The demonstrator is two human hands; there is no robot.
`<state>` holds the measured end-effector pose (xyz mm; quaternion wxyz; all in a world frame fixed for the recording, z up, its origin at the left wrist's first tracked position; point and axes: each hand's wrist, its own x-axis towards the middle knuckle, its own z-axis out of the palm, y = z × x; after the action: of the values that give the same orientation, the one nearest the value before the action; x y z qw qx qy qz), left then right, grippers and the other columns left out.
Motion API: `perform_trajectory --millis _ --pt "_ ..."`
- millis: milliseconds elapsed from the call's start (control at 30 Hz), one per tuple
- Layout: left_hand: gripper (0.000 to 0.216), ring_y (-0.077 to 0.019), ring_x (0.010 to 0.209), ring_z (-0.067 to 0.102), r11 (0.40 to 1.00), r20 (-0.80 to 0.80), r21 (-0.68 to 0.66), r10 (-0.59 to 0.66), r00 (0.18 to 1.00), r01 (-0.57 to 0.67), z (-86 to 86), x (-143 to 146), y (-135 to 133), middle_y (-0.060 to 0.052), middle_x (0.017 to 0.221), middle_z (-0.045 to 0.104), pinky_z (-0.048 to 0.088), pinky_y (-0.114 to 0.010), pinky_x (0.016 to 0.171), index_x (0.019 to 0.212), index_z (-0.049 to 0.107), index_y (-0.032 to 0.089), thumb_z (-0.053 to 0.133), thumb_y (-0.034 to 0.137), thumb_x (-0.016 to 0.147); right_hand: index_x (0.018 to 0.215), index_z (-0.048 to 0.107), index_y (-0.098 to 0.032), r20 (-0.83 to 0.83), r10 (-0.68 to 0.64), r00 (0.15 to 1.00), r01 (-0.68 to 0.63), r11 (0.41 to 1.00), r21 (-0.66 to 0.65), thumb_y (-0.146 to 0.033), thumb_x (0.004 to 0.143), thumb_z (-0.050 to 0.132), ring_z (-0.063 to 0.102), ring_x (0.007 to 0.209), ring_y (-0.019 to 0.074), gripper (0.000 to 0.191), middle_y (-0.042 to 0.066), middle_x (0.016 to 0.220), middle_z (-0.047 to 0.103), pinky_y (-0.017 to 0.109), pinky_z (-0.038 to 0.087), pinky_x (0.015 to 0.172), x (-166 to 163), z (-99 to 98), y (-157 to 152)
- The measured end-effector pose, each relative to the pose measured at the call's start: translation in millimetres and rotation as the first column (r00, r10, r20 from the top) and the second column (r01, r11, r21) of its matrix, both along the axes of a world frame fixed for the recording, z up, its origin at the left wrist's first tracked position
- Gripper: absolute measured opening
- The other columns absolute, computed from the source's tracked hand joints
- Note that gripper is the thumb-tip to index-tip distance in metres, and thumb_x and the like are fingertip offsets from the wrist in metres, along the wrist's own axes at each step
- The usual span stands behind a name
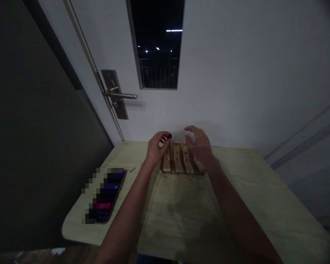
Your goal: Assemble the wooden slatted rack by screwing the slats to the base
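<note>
While the left hand (156,146) pinches a small black piece (169,136) between thumb and fingers at the back left corner of a wooden stand (177,161), the right hand (200,145) hovers over the stand's right end, blurred, its thumb and forefinger spread with nothing clearly visible between them. A light pinch would probably suit so small a piece, and the right hand could steady the stand by its edge rather than press on the four pale strips. The stand sits near the back of a pale wood-patterned counter (178,205), close to a white door (236,91) with a metal handle (123,96) and a narrow, dark window (159,44). A phone (116,190) and a thin pin (132,169) lie to the left; the room is dim.
</note>
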<state>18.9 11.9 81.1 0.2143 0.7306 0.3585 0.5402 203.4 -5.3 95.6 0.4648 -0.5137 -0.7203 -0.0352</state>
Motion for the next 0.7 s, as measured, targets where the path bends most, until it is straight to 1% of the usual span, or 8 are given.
perform_trajectory --millis 67,167,233,300,400,467,567,700 --pt "0.023 -0.0141 0.08 0.058 1.0 -0.027 0.014 -0.018 0.999 0.018 1.9 -1 -1 -0.005 0.094 0.063 0.046 -0.025 0.074 0.103 0.064 0.02 0.055 0.028 0.083 0.105 0.055 -0.018 -0.054 -0.118 0.992 0.121 0.991 0.06 -0.025 0.081 0.046 0.055 0.103 0.0254 0.026 0.013 0.107 0.062 0.045 0.04 0.092 21 -9.8 0" --pt "0.024 -0.0145 0.085 0.058 0.998 -0.049 0.031 -0.051 0.997 0.052 3.0 -1 -2 -0.006 0.098 0.064 0.046 -0.024 0.076 0.103 0.065 0.021 0.05 0.028 0.086 0.108 0.052 -0.019 -0.237 -0.148 0.96 0.146 0.989 -0.024 -0.032 0.082 0.047 0.058 0.098 0.024 0.03 0.014 0.108 0.061 0.045 0.043 0.089 48 -34.9 1" --pt "0.024 -0.0142 0.085 0.058 0.998 -0.041 0.029 -0.05 0.998 0.051 2.3 0 -3 -0.006 0.098 0.065 0.046 -0.024 0.075 0.103 0.066 0.021 0.049 0.028 0.087 0.111 0.05 -0.019 -0.353 -0.07 0.933 0.021 0.99 -0.14 -0.034 0.081 0.047 0.059 0.099 0.0224 0.034 0.013 0.11 0.061 0.043 0.045 0.086 57 -56.3 3" --pt "0.023 -0.0136 0.083 0.059 0.999 -0.012 0.019 -0.039 0.999 0.039 0.8 2 -3 -0.005 0.096 0.064 0.047 -0.023 0.071 0.102 0.066 0.02 0.052 0.029 0.085 0.109 0.05 -0.02 -0.445 0.01 0.896 -0.124 0.966 -0.229 -0.037 0.077 0.052 0.059 0.099 0.0219 0.036 0.013 0.109 0.061 0.04 0.048 0.08 59 -77.2 6" --pt "0.02 -0.0123 0.081 0.058 0.999 0.042 0.047 -0.003 0.999 0.001 -1.7 4 -1 -0.005 0.096 0.06 0.049 -0.021 0.066 0.095 0.067 0.019 0.063 0.029 0.079 0.101 0.053 -0.021 -0.564 0.099 0.82 -0.286 0.924 -0.253 -0.045 0.071 0.058 0.061 0.093 0.0209 0.04 0.009 0.1 0.064 0.038 0.048 0.079 55 -99.3 10" --pt "0.016 -0.011 0.081 0.057 0.995 0.068 0.091 0.032 0.997 -0.038 -2.8 5 1 -0.004 0.095 0.056 0.05 -0.02 0.064 0.089 0.067 0.019 0.067 0.027 0.075 0.1 0.054 -0.021 -0.637 0.107 0.763 -0.348 0.899 -0.265 -0.049 0.065 0.065 0.061 0.088 0.0208 0.047 0.007 0.098 0.065 0.038 0.049 0.078 52 -106.1 10" --pt "0.011 -0.0095 0.077 0.056 0.988 0.063 0.142 0.054 0.997 -0.063 -3.8 7 6 -0.002 0.086 0.056 0.05 -0.02 0.064 0.086 0.067 0.019 0.066 0.022 0.075 0.099 0.057 -0.022 -0.701 0.066 0.71 -0.372 0.88 -0.294 -0.051 0.062 0.069 0.06 0.087 0.0218 0.049 0.007 0.097 0.065 0.037 0.048 0.078 50 -107.7 7" --pt "0.014 -0.0095 0.078 0.058 0.987 0.019 0.157 0.026 0.999 -0.028 -4.1 7 8 -0.003 0.086 0.059 0.052 -0.02 0.066 0.093 0.066 0.019 0.059 0.022 0.081 0.097 0.059 -0.022 -0.694 0.075 0.716 -0.387 0.87 -0.306 -0.052 0.062 0.07 0.059 0.09 0.0226 0.047 0.006 0.099 0.065 0.037 0.047 0.081 52 -106.2 4"
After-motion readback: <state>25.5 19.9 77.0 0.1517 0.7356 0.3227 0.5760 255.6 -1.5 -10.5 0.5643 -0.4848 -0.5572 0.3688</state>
